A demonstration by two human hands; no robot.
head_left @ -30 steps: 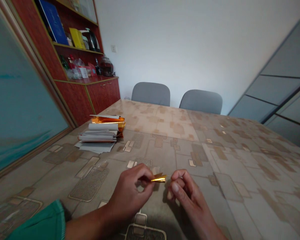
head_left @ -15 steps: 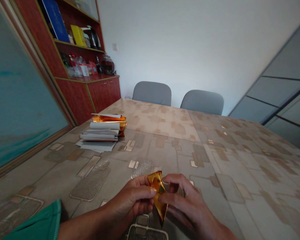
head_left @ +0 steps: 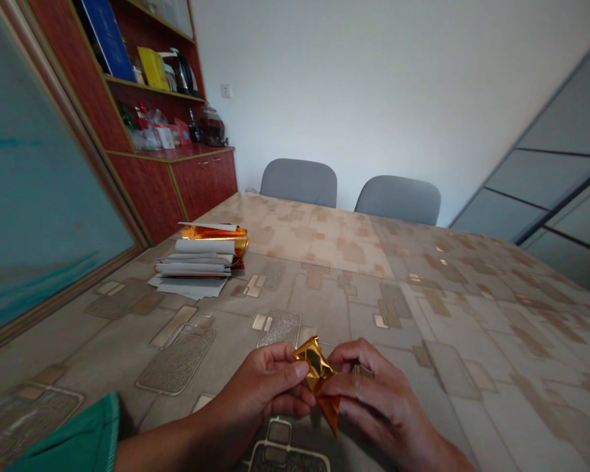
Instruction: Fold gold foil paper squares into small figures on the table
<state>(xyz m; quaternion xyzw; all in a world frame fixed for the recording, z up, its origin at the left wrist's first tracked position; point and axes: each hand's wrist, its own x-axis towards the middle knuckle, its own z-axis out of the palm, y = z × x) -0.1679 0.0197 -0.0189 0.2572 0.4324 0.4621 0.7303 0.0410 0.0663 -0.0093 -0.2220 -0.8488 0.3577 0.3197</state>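
A small folded piece of shiny gold foil paper (head_left: 314, 359) is held between my two hands above the near part of the table. My left hand (head_left: 275, 380) pinches its left side, with the thumb on top. On the other side, my right hand (head_left: 373, 387) grips the paper's right edge between thumb and fingers. One pointed end of the paper hangs down between the hands, toward me. Part of the paper is hidden behind my fingers.
A stack of folded gold and grey-backed paper sheets (head_left: 196, 265) lies at the left of the patterned tablecloth (head_left: 334, 295). Beyond the far edge stand two grey chairs (head_left: 299, 182). A red cabinet (head_left: 201, 180) with shelved items is at the back left.
The gold paper has turned slightly, its lower point swinging to the right. Both hands have shifted a little to the right and keep hold of it.
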